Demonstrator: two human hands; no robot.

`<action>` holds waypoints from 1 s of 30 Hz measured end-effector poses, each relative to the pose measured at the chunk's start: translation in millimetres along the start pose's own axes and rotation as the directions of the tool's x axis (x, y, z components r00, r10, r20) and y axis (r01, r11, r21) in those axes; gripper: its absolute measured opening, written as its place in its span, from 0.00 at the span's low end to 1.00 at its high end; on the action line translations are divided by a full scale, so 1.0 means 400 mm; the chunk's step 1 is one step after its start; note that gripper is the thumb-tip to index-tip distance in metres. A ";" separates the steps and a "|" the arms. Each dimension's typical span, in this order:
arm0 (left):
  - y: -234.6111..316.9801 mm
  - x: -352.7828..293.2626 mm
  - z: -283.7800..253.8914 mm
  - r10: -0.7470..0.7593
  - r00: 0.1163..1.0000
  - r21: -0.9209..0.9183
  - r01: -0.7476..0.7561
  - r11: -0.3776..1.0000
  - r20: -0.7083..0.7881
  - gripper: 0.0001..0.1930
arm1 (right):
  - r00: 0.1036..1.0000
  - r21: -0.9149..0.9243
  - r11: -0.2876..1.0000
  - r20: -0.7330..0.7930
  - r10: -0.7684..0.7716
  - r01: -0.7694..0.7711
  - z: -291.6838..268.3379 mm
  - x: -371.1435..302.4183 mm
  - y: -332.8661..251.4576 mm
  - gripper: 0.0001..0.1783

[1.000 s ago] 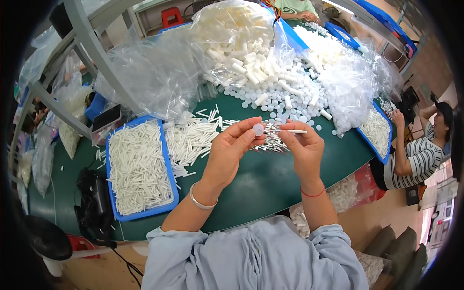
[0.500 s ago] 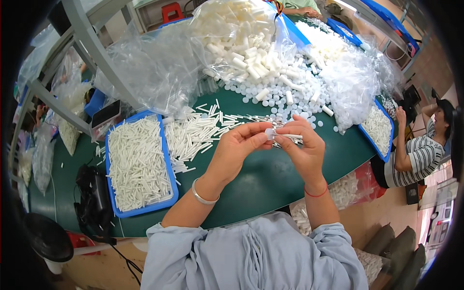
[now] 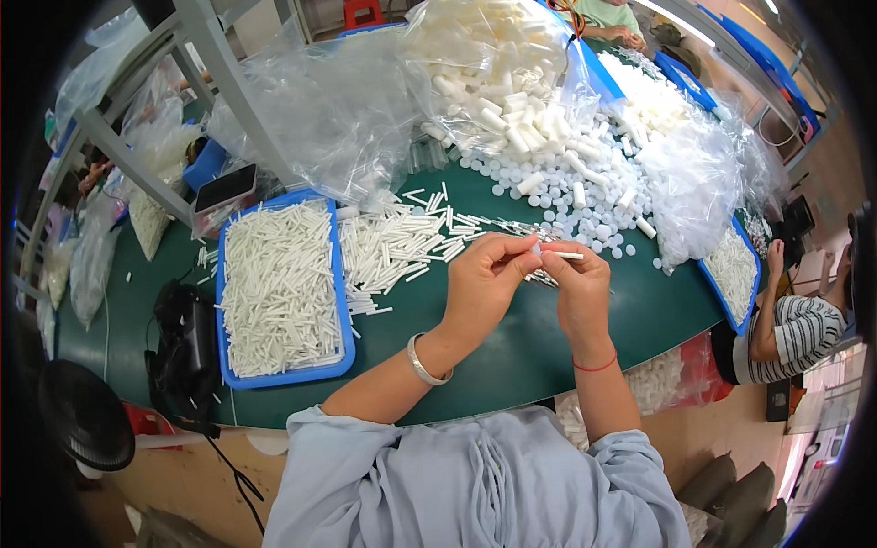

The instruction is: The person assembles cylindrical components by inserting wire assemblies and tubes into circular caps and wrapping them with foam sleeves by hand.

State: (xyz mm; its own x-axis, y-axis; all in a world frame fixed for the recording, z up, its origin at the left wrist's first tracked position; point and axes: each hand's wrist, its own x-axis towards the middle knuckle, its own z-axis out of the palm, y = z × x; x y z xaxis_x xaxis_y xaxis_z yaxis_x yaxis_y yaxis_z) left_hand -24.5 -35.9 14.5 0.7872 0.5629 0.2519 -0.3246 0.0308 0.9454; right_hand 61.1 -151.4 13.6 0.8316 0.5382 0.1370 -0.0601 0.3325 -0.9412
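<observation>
Above the near part of the green table, my two hands meet at the fingertips. My left hand (image 3: 484, 281) is closed in a pinch on a small translucent white cap (image 3: 536, 247), mostly covered by the fingers. My right hand (image 3: 583, 285) is closed too, its thumb and forefinger gripping a thin white stick (image 3: 570, 256) whose end sticks out to the right. Whether the stick's inner end sits inside the cap is hidden. Just beyond the fingers lies a small heap of thin metallic-looking pieces (image 3: 517, 226).
A blue tray (image 3: 348, 340) full of white sticks stands left, beside loose white sticks (image 3: 388, 247). Translucent round caps (image 3: 539, 178) and white cylinders (image 3: 516, 135) spill from plastic bags behind. A black fan (image 3: 87, 416) is at far left; a co-worker in stripes (image 3: 797, 324) sits right.
My hands have drawn closer together at the fingertips, and the cap is more covered now. The whole view has shifted slightly, so the table's things appear farther right.
</observation>
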 end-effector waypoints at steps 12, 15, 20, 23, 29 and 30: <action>-0.199 0.449 -0.197 0.310 0.951 0.942 -0.091 0.324 -0.015 0.14 | 0.995 0.086 0.996 -0.090 0.045 -0.037 -0.097 0.131 0.086 0.06; -0.246 0.530 -0.236 0.122 0.991 0.988 -0.064 0.144 0.046 0.16 | 0.992 0.055 0.998 -0.127 0.021 -0.014 -0.134 0.133 0.106 0.06; -0.268 0.561 -0.260 0.020 0.998 0.989 -0.057 0.138 0.055 0.10 | 0.982 0.110 0.991 -0.165 0.088 -0.070 -0.128 0.133 0.110 0.09; -0.264 0.539 -0.260 0.070 0.996 0.982 -0.061 0.180 0.049 0.13 | 0.977 0.148 0.988 -0.200 0.070 -0.041 -0.136 0.136 0.112 0.09; -0.231 0.409 -0.072 0.063 0.998 0.897 -0.038 0.439 0.012 0.09 | 0.970 0.086 0.996 -0.238 0.057 -0.037 -0.166 0.127 0.098 0.09; -0.236 0.397 -0.031 0.042 0.997 0.864 -0.075 0.498 0.063 0.10 | 0.973 0.105 0.994 -0.228 0.045 -0.021 -0.162 0.126 0.102 0.09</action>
State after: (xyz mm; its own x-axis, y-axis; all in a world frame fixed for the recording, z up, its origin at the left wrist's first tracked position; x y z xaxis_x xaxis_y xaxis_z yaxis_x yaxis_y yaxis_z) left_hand 124.6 60.6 -37.3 0.8042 0.5108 0.3037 0.2323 -0.7406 0.6305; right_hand 136.2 -161.0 -38.1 0.9319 0.3622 0.0205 -0.1358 0.4007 -0.9061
